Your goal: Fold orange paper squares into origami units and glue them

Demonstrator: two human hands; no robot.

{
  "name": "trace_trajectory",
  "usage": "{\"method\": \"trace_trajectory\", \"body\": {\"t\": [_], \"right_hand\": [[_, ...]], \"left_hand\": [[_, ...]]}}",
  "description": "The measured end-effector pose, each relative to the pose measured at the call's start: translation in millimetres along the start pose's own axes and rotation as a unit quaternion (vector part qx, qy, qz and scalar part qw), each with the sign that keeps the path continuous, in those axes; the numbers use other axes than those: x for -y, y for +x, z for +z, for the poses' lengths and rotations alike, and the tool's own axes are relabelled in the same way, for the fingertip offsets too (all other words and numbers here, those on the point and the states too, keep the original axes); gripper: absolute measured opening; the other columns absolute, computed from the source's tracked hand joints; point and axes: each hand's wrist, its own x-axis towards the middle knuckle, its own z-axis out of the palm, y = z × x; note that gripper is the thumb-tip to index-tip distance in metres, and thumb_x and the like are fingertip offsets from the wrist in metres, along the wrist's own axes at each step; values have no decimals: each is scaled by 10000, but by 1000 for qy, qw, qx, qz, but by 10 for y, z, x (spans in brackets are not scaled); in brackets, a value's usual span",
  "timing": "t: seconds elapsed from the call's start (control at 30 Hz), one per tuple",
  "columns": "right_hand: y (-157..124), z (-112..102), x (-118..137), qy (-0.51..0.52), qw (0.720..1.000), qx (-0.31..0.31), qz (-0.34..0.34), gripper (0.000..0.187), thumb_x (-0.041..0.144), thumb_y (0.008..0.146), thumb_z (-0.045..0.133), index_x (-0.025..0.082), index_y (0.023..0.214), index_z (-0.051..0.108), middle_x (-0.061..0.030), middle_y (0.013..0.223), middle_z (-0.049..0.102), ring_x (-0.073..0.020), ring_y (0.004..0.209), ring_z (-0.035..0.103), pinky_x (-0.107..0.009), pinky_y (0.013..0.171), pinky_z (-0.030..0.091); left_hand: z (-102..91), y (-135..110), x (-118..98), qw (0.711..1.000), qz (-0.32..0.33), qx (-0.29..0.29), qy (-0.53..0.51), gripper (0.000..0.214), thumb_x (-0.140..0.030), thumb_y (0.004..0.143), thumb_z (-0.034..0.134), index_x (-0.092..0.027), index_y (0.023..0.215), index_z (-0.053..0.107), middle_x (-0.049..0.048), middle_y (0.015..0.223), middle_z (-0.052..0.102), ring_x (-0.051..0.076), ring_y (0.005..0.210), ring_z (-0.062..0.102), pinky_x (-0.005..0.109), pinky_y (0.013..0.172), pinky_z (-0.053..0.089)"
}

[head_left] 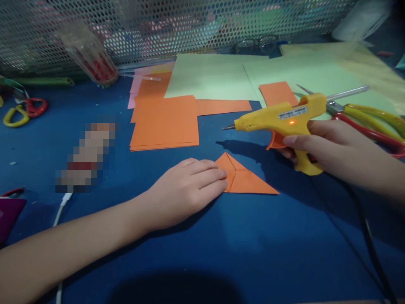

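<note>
My right hand (329, 141) grips a yellow hot glue gun (268, 118) by its handle, fingers around the orange trigger. An orange light glows on the gun's side, and a clear glue stick (349, 92) sticks out of its back. The metal nozzle points left, above the table and apart from the paper below. Under the fingers of my left hand (190, 185) lies a piece of folded orange paper (245, 179), held against the table. Its right side tapers to a point and shows crease lines. My left fingers are together and cover the paper's left part; the thumb is hidden.
Orange paper squares (164, 122) and pale green sheets (210, 78) lie behind. Large scissors (373, 126) rest beside my right forearm, smaller scissors (27, 110) at far left. A jar (95, 63) stands by the perforated metal panel (142, 29). A black cord (363, 223) runs along the right.
</note>
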Motion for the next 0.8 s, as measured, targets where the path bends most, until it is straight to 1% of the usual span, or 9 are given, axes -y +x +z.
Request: {"method": "trace_trajectory", "body": {"t": [0.17,0.27,0.4,0.47,0.6,0.67,0.8], "right_hand": [[7,7,6,-8,1000,-1,1,424,665,625,505,250,580,581,-74,614,657,-195,511,558,-342,470,424],[-4,3,10,-8,1000,0,0,425,668,613,506,251,574,580,-73,606,655,-202,524,573,-344,477,437],[-15,-8,2,-8,1000,-7,6,428,670,609,504,250,570,574,-68,597,645,-192,505,558,-340,465,427],[-13,-7,-9,-7,1000,-9,12,430,671,618,504,247,585,573,-65,605,646,-196,509,572,-341,467,431],[-7,-1,-29,-4,1000,-6,18,436,675,624,503,245,607,570,-51,622,647,-206,528,608,-342,477,446],[-9,-1,-35,-3,1000,-5,18,436,676,620,505,245,605,570,-43,616,640,-197,524,601,-333,474,441],[-6,-2,-45,-2,1000,-6,14,440,678,627,508,243,608,575,-44,612,642,-191,525,593,-323,476,443]], "left_hand": [[-13,19,-11,1000,0,-1,7,371,-100,1108,355,-84,1111,726,75,1147,795,208,1071,713,321,906,524],[-23,14,-19,1000,1,-9,10,343,-90,1098,388,-81,1105,731,83,1131,801,203,1061,721,322,906,525],[-40,6,-39,999,7,-9,30,317,-66,1084,419,-76,1103,735,84,1143,800,206,1056,727,325,904,537],[-40,15,-50,999,10,-12,50,336,-66,1086,404,-86,1088,739,79,1134,801,199,1046,730,312,909,543],[-27,36,-56,998,-11,-3,59,412,-116,1114,339,-126,1044,745,45,1037,803,165,933,731,265,870,558],[-26,36,-51,999,-8,-6,47,406,-112,1109,340,-109,1051,742,61,1018,799,173,914,730,276,856,568],[-43,34,-43,1000,6,-15,23,359,-79,1089,374,-70,1059,732,99,1028,800,192,962,739,303,892,586]]}}
